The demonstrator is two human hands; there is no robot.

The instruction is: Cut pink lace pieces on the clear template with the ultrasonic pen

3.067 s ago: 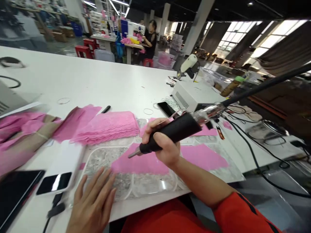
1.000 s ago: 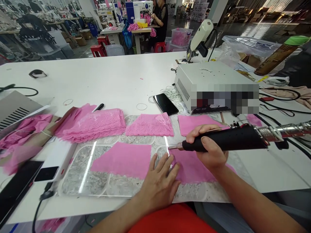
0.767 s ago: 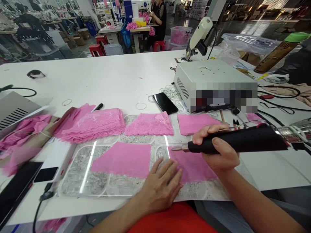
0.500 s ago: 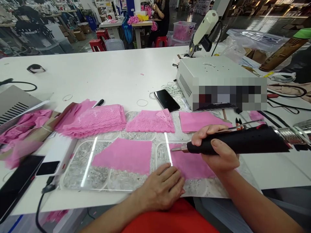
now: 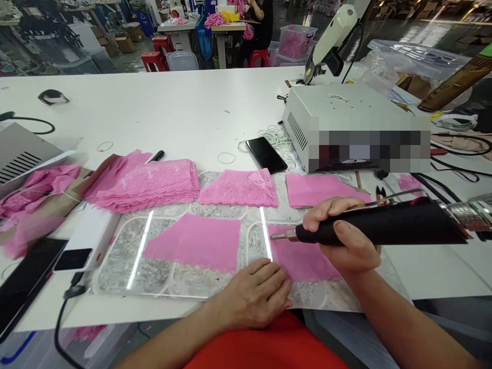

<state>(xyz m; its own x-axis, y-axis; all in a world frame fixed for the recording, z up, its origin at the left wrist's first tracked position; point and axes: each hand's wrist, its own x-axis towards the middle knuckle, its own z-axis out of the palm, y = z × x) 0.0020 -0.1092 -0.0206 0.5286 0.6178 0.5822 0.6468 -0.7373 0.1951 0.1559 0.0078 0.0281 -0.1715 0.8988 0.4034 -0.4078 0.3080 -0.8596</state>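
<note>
My right hand [image 5: 348, 233] is wrapped round a black corded hand tool [image 5: 400, 225], held level with its narrow metal tip pointing left. The tip hovers over or touches the left edge of a pink fabric piece [image 5: 303, 261] on the mat; I cannot tell which. Beside that piece's lower left corner, my left hand [image 5: 255, 294] rests palm down on the mat's front edge, fingers loosely bent, with nothing visible in it. To its upper left lies another pink fabric piece [image 5: 200, 241] with one slanted side. Behind are a lace-patterned pink piece [image 5: 240, 188] and a plain pink piece [image 5: 325, 190].
A marbled mat [image 5: 115, 277] lies under the fabric. A lace stack [image 5: 161, 187] stands left, near a white device [image 5: 96, 233]. Behind the mat are a phone [image 5: 266, 155] and a grey metal box [image 5: 346, 110]. A person [image 5: 261, 31] sits at a far table.
The view has shifted slightly, so the table items appear a little higher. Both hands and the tool hold almost the same positions; the fabric pieces lie as before.
</note>
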